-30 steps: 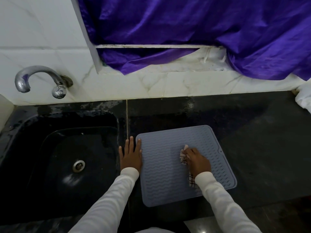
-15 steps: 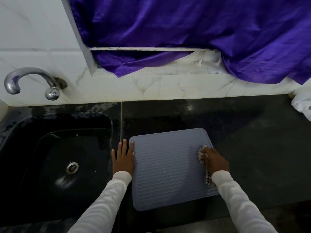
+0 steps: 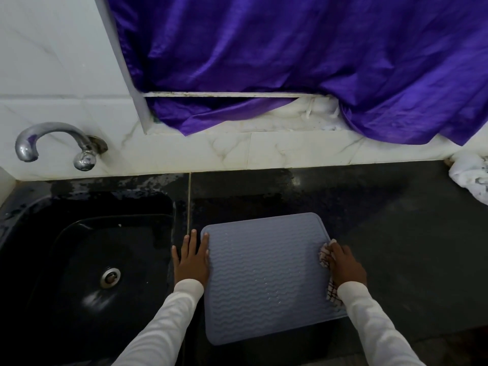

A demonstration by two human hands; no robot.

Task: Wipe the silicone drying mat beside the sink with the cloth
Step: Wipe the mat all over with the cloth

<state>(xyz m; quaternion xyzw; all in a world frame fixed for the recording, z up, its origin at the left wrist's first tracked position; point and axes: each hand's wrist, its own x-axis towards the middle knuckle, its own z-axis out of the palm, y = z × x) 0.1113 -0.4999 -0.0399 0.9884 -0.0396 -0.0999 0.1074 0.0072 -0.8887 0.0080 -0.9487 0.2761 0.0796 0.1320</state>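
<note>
Grey-blue silicone, the drying mat [image 3: 266,276] lies flat on the black counter [image 3: 396,233] just right of the sink [image 3: 87,260], its slightly longer sides running away from us, its far end turned a little to the right. Our right hand [image 3: 344,268] curls over the checked cloth [image 3: 325,257] and presses it on the mat's right edge. Our left hand [image 3: 191,260] rests flat with straight fingers, touching the left edge. The sink basin shows only its drain [image 3: 110,278]. Behind are a chrome tap [image 3: 55,143], white marble tiles [image 3: 52,75] and a purple curtain [image 3: 303,56].
</note>
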